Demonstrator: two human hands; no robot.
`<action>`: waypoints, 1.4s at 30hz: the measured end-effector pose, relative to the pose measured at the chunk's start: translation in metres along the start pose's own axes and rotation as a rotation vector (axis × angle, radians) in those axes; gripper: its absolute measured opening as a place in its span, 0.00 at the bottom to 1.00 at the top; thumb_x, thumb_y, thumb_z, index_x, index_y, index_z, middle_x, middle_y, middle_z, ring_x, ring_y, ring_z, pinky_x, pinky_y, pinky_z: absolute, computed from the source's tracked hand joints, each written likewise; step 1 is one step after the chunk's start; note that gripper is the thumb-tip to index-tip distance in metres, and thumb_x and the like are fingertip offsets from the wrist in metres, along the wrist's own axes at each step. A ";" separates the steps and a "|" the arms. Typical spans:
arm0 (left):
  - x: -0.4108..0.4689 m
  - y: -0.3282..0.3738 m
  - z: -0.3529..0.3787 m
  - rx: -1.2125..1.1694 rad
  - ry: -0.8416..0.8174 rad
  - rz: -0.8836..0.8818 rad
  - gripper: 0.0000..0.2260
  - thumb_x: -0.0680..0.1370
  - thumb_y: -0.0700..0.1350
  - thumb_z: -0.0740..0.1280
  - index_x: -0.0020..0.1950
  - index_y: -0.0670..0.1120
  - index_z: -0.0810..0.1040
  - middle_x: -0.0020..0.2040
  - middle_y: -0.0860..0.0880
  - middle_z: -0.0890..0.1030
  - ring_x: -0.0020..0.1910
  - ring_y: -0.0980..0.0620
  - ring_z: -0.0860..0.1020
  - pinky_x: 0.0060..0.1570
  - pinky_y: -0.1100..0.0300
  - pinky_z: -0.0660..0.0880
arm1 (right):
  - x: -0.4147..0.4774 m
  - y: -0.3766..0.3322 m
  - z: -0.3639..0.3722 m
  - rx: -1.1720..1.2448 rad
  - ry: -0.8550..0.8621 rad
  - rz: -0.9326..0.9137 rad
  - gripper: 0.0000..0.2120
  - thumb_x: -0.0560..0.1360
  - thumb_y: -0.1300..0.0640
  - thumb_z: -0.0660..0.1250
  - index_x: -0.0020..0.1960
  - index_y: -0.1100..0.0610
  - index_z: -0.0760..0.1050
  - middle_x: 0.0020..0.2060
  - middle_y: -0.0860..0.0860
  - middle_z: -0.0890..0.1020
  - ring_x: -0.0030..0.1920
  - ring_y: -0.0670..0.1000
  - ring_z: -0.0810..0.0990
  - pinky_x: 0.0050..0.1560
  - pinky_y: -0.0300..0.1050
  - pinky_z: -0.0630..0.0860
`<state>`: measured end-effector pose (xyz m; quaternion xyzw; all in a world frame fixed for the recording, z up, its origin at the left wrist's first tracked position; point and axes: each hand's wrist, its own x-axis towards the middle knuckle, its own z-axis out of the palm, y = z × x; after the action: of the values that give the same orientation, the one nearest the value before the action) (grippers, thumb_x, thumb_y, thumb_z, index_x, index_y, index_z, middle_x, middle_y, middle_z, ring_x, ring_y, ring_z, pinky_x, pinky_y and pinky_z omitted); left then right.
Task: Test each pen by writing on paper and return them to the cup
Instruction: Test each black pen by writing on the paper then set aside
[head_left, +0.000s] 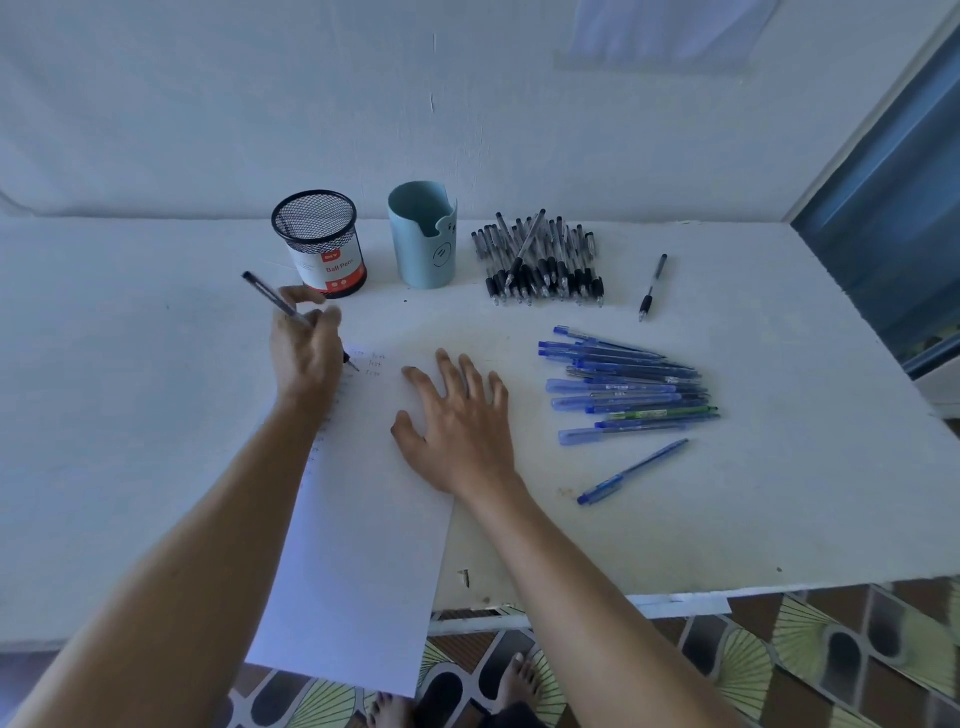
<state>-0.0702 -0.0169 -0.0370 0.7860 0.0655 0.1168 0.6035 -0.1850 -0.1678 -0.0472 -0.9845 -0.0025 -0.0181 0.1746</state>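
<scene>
Left fingers (328, 318) clamp a pen (266, 294); right fingers (470, 375) lie apart on paper (363, 519); cup (332, 262) reads "Ball Pens"

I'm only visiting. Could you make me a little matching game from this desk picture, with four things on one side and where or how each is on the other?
1 left hand
2 right hand
3 mesh cup
4 blue pens

A flat on the paper
B beside the light blue cup
C grips a dark pen
D heaped right of the paper

Pairs: 1-C, 2-A, 3-B, 4-D
</scene>
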 end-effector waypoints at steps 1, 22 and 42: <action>0.000 0.000 0.002 0.024 0.028 0.022 0.05 0.78 0.53 0.63 0.49 0.53 0.70 0.31 0.50 0.72 0.31 0.44 0.72 0.34 0.51 0.70 | 0.000 0.000 -0.001 0.015 -0.010 0.003 0.27 0.79 0.41 0.55 0.77 0.44 0.59 0.80 0.54 0.56 0.79 0.57 0.51 0.76 0.61 0.46; -0.008 0.005 0.015 0.277 -0.163 0.188 0.13 0.81 0.57 0.62 0.47 0.48 0.73 0.26 0.49 0.74 0.27 0.44 0.70 0.33 0.53 0.69 | -0.005 0.042 -0.019 -0.022 0.000 -0.050 0.27 0.80 0.45 0.57 0.76 0.53 0.62 0.79 0.50 0.60 0.79 0.54 0.55 0.74 0.55 0.53; -0.012 0.016 0.040 0.818 -0.272 0.295 0.15 0.82 0.45 0.59 0.68 0.50 0.76 0.67 0.44 0.74 0.69 0.40 0.67 0.65 0.45 0.64 | 0.014 0.037 -0.015 0.315 0.264 0.185 0.15 0.77 0.53 0.63 0.62 0.57 0.73 0.60 0.51 0.79 0.63 0.54 0.74 0.61 0.50 0.63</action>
<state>-0.0719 -0.0616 -0.0325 0.9690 -0.0862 0.0614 0.2233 -0.1709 -0.2080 -0.0454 -0.9301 0.1080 -0.1301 0.3260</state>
